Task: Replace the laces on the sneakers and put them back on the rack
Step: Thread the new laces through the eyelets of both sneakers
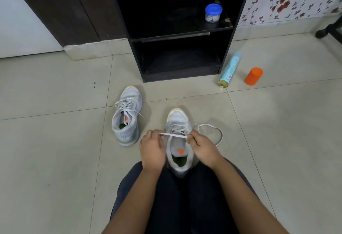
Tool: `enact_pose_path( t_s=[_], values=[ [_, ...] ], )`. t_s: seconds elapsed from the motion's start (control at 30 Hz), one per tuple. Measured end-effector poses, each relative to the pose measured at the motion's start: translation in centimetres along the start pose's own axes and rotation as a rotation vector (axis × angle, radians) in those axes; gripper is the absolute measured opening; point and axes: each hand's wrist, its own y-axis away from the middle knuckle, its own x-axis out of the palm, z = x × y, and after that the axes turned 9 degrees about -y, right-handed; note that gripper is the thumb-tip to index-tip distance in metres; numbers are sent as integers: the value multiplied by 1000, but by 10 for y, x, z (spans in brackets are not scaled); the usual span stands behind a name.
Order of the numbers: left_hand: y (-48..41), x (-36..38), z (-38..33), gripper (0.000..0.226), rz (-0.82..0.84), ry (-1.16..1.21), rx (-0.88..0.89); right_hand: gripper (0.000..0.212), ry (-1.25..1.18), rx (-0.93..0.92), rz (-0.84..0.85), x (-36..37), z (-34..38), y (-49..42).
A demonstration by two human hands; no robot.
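- The lace (174,135) looks limp and light, stretched over the sneaker (179,118) between my knees; I'd grip near its tips.
- My left hand (152,146) and right hand (202,145) each pinch it.
- The other sneaker (127,115) lies left, the rack (181,36) beyond.

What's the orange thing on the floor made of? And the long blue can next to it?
The orange cylinder looks like plastic: one solid colour, smooth and matt. The spray can lying near it is probably metal: its gold bottom rim shines, and the pale blue body looks printed.
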Motion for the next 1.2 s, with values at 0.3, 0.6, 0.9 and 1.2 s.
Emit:
enact_pose_path(
  t_s=[0.3,0.6,0.9,1.2],
  values=[
    [10,9,-19,29,-36,-155,284,18,-125,37,-5,14,-7,-3],
    [15,7,-27,39,57,-97,371,18,-213,32,-44,16,-13,-6],
    [14,8,-27,29,16,-121,398,24,-360,133,-124,14,-20,-11],
    [3,14,-25,6,37,-248,212,25,-212,157,-190,12,-31,-22]
  ],
)
